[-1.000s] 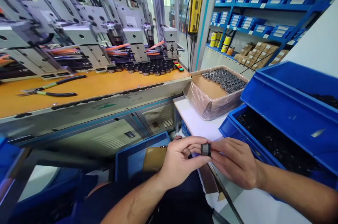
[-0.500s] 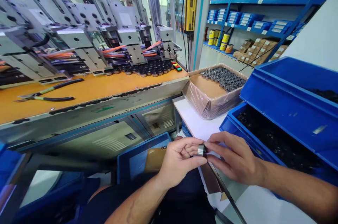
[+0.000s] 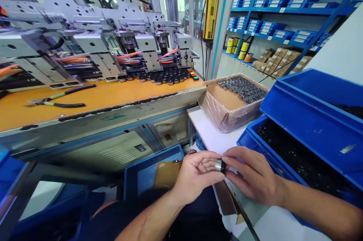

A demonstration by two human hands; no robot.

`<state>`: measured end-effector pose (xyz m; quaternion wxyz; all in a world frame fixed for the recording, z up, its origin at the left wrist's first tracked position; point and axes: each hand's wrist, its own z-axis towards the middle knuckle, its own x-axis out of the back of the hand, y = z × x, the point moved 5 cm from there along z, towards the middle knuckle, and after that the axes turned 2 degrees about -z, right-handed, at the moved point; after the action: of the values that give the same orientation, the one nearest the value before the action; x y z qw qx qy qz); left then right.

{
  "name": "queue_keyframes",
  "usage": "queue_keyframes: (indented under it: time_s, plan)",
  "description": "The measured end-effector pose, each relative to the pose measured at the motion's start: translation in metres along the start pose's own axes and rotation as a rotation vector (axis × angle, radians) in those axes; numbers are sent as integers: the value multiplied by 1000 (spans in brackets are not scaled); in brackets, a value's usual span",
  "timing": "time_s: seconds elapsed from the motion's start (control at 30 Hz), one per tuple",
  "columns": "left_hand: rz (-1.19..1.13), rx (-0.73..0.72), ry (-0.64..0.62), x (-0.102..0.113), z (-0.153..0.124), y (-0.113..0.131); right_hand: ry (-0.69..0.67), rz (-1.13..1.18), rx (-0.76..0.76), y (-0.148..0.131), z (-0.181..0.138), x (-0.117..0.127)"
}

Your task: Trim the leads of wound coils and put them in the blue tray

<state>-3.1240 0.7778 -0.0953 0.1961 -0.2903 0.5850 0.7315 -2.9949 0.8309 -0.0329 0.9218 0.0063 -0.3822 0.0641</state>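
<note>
Between my two hands is a small round metal part [image 3: 218, 165], silver on its left side with a black end on its right. My left hand [image 3: 195, 171] grips the silver side, its thumb below and index finger above. The fingertips of my right hand [image 3: 252, 174] close around the black end, which they partly hide. Both hands are held in front of my lap, left of a blue bin [image 3: 255, 129] that contains many small black pieces.
A plastic-lined carton [image 3: 217, 114] with rows of dark round parts stands on a white table. Cutting pliers [image 3: 64, 97] and a cluster of similar parts [image 3: 167, 76] lie on the orange bench beside the machine [image 3: 96, 50]. Another blue bin [image 3: 314, 101] is stacked at right.
The view has shifted slightly, so the bench and shelves sit a little lower and further right. Both hands keep their grip on the metal part, with almost no change in finger position.
</note>
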Motion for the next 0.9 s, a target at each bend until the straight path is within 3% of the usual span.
queue_keyframes:
  time_s: [0.27,0.9]
  plan:
    - [-57,1,-49,-5,-2,0,-9,40,-27,-2,3,4]
    - [56,-47,6,-7,-7,6,31,41,-22,-5,3,7]
